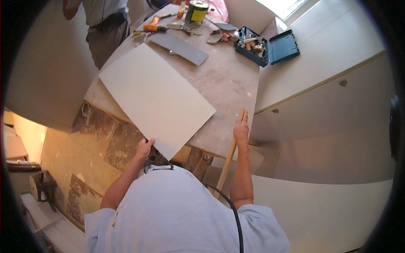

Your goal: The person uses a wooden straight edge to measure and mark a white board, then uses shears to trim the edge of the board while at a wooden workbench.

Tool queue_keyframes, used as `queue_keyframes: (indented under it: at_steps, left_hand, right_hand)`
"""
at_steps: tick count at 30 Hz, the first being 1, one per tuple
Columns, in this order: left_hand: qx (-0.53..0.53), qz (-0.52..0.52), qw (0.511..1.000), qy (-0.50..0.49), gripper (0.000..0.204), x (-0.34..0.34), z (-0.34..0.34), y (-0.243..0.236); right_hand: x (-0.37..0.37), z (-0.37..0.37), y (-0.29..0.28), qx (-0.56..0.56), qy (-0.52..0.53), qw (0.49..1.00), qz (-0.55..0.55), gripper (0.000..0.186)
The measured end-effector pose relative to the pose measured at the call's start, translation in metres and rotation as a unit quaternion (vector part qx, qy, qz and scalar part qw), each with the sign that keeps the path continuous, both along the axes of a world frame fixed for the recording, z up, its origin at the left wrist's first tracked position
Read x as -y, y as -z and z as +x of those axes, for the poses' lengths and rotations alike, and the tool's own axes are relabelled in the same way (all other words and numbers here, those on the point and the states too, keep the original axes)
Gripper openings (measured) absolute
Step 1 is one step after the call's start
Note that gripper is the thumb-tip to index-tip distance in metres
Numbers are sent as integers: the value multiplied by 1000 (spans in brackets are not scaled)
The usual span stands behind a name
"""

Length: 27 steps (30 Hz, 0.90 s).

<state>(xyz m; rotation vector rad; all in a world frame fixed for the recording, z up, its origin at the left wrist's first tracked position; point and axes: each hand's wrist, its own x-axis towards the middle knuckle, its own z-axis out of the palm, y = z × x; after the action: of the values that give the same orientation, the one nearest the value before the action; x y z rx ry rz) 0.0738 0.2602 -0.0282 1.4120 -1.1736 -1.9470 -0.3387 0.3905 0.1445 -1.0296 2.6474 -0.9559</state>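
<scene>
A white rectangular panel [158,95] lies at an angle on the worktable [230,84], its near corner reaching past the table edge toward my body. My left hand [145,147] is closed at the panel's near left edge, with the thumb against it and the other fingers mostly hidden. Just beside that hand is a dark object [157,158], partly covered and hard to make out. Over the table's right edge, my right hand [241,131] grips a long thin wooden strip [228,162]. The strip's tip pokes out by the fingers, and its lower end runs down beside my shirt.
A grey flat plate [179,47] lies beyond the panel. Farther back are an orange-handled tool [154,28], a paint can [197,11] and an opened dark green toolbox [253,46]. Another person [107,25] stands at the far left. Large pale boards [320,126] line the right side.
</scene>
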Motion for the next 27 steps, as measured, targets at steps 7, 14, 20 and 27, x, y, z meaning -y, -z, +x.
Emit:
queue_keyframes:
  at_steps: [7, 14, 20, 27]
  left_hand:
    - [64, 80, 995, 8, 41, 5, 40, -7]
    - [-10, -171, 975, 145, 71, -9, 19, -147]
    - [-178, -165, 907, 343, 78, -31, -54, -220]
    - [-59, -394, 913, 89, 44, -47, -30, -196]
  right_hand:
    - [51, 10, -127, 67, -44, 996, -50, 61]
    - [73, 82, -188, 92, -192, 948, -236, 58]
    - [112, 223, -180, 93, -435, 857, -260, 65]
    - [80, 259, -162, 75, -480, 871, -73, 69]
